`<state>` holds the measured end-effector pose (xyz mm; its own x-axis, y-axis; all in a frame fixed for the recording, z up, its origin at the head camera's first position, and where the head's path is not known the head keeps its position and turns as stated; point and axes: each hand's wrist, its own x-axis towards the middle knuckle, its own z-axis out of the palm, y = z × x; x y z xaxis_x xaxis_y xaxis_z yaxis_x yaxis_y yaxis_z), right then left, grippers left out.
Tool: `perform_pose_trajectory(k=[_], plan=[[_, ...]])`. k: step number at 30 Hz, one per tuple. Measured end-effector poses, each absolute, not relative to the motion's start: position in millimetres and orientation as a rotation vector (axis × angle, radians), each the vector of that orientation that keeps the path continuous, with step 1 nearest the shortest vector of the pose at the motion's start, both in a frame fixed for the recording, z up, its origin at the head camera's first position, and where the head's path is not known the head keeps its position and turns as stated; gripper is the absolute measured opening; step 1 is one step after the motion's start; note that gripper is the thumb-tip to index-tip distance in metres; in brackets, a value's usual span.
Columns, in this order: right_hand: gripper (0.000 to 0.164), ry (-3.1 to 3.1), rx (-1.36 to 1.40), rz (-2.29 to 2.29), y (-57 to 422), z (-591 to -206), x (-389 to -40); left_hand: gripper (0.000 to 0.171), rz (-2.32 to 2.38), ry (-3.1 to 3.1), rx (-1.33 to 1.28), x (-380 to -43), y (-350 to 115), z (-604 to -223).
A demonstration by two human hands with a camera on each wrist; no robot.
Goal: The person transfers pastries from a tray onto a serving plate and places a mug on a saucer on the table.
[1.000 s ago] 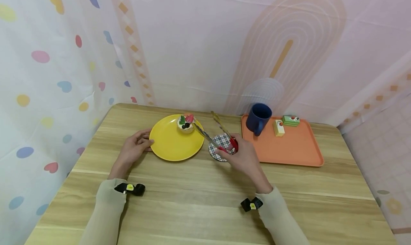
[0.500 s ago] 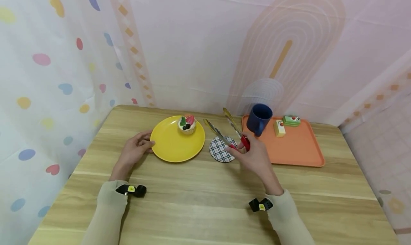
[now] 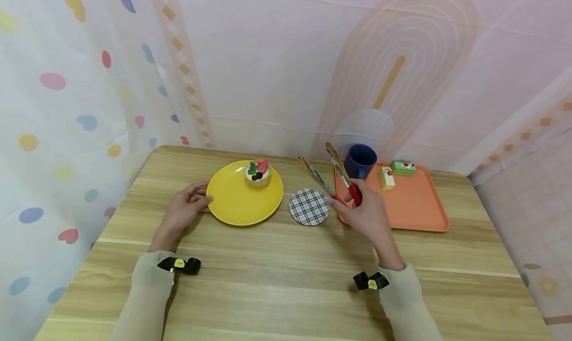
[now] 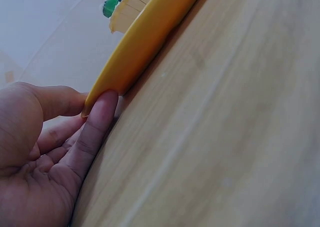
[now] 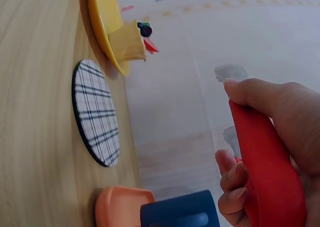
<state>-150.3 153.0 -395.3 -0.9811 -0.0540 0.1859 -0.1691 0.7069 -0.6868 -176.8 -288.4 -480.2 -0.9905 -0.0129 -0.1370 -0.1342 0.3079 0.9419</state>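
My left hand (image 3: pixel 182 209) pinches the left rim of a yellow plate (image 3: pixel 241 207); the left wrist view shows thumb and finger on either side of the edge (image 4: pixel 102 89). A cupcake (image 3: pixel 257 174) topped with a strawberry and dark berries sits at the plate's back right. My right hand (image 3: pixel 368 212) grips red-handled metal tongs (image 3: pixel 341 170), their arms spread with nothing between the tips. The tongs are raised beside the blue mug (image 3: pixel 360 161), partly covering the front left of the orange tray (image 3: pixel 415 207).
A round plaid coaster (image 3: pixel 309 207) lies between plate and tray. On the tray stand the mug, a yellow cake slice (image 3: pixel 387 178) and a green cake slice (image 3: pixel 403 168). A patterned cloth (image 3: pixel 268 73) hangs behind the wooden table (image 3: pixel 268 281).
My right hand has carried the spread tongs rightwards from beside the cupcake, past the coaster to the tray's left part. The coaster is now uncovered. My left hand stays at the plate.
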Motion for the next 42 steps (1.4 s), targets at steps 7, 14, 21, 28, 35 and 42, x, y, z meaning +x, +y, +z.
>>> perform_pose_trajectory(k=[7, 14, 21, 28, 35, 42], plan=[[0.048, -2.724, 0.175, 1.147, 164.8, -394.0, -150.8, 0.057, 1.794, 2.440, -0.147, -177.3, -288.6, -483.0], [0.059, -2.715, 0.132, 1.142, 176.2, -395.0, -155.2, 0.056, 1.785, 2.453, -0.121, -178.2, -290.7, -482.2], [0.063, -2.718, 0.045, 1.089, 192.2, -393.3, -158.4, 0.056, 1.781, 2.446, -0.124, -178.8, -291.1, -482.0], [0.064, -2.734, -0.044, 1.074, 208.4, -388.9, -160.1, 0.056, 1.774, 2.441, -0.161, -180.7, -292.9, -484.9], [0.070, -2.725, -0.140, 1.094, 220.9, -385.0, -159.7, 0.056, 1.770, 2.441, -0.159, -180.5, -292.8, -483.9], [0.070, -2.744, -0.233, 1.031, 230.6, -386.5, -160.9, 0.056, 1.773, 2.441, -0.136, -180.8, -292.7, -484.1]])
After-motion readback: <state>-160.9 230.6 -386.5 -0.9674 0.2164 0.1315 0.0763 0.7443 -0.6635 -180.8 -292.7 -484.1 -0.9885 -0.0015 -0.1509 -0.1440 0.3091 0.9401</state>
